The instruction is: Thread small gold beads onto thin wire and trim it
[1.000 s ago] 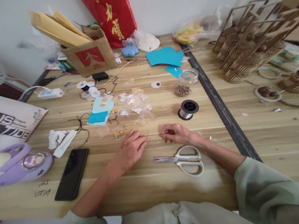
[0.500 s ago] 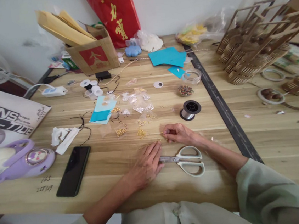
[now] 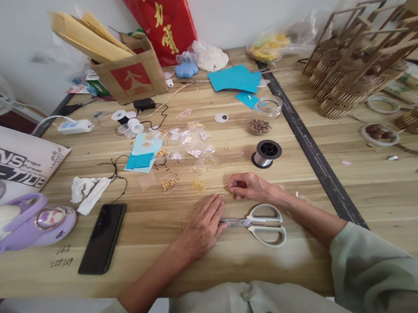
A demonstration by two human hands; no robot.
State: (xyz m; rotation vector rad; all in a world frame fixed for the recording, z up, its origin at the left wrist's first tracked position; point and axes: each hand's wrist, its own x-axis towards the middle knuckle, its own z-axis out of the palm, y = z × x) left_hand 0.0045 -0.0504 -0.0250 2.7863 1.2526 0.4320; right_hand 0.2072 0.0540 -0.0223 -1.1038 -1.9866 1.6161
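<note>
The left hand [image 3: 202, 227] lies flat on the bench [image 3: 377, 193], fingers extended and loosely spread, its fingertips touching the blade tips of the scissors [image 3: 258, 223]. The scissors lie closed, blades pointing left, white handles to the right, just in front of the right forearm.

The right hand [image 3: 248, 186] rests on the bench with thumb and forefinger pinched together on a small gold piece [image 3: 225, 193]; the piece is too small to identify further. It lies at the fingertips, between the two hands.

Surrounding items, by count:
- One wire spool [image 3: 266, 153], just beyond the right hand.
- One dish of mixed beads [image 3: 258, 126] and one clear round container [image 3: 272, 105] behind the spool.
- Three loose heaps of gold beads [image 3: 197, 185], just beyond the left hand.
- Several small clear bags [image 3: 192, 137] farther back; exact number not determinable.
- One black phone [image 3: 103, 238], face up, well left of the left hand.
- One cardboard box [image 3: 131, 77] holding envelopes, at the rear.
- One red bag [image 3: 162, 17] against the wall.
- Blue sheets [image 3: 234, 78] at the rear centre.
- Wooden lattice frames [image 3: 356, 61] stacked at the far right.

The scissors occupy the space directly between the left hand and the right forearm.
</note>
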